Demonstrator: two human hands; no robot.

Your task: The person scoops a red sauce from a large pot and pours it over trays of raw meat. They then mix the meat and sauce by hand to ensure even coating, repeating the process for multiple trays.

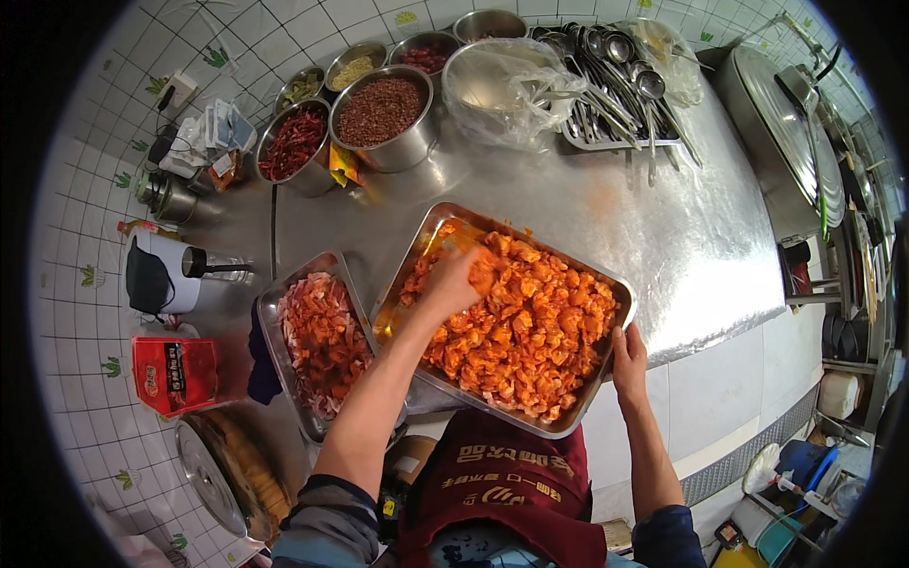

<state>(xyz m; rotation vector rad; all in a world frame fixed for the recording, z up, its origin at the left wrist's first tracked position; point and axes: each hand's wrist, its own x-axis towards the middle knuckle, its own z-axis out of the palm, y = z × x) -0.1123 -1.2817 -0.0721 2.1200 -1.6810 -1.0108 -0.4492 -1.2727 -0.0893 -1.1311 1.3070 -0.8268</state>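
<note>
A large rectangular metal tray [632,291] holds many pieces of raw meat [532,319] coated in orange-red seasoning. My left hand [458,278] is in the meat at the tray's upper left part, its fingers blurred and partly hidden by seasoning and meat. With my right hand [630,349] I grip the tray's rim at its right corner, thumb on the rim and the other fingers partly hidden. Just left of it and beneath my left forearm, a smaller metal tray [268,319] holds raw meat slices with red seasoning on top [319,334].
Metal pots of dried red chillies [292,145], peppercorns [380,112] and other spices stand along the tiled wall. Behind are a plastic-covered bowl [490,78] and a tray of ladles [603,145]. A red packet [175,375] lies left; a large lidded pot [767,135] stands right.
</note>
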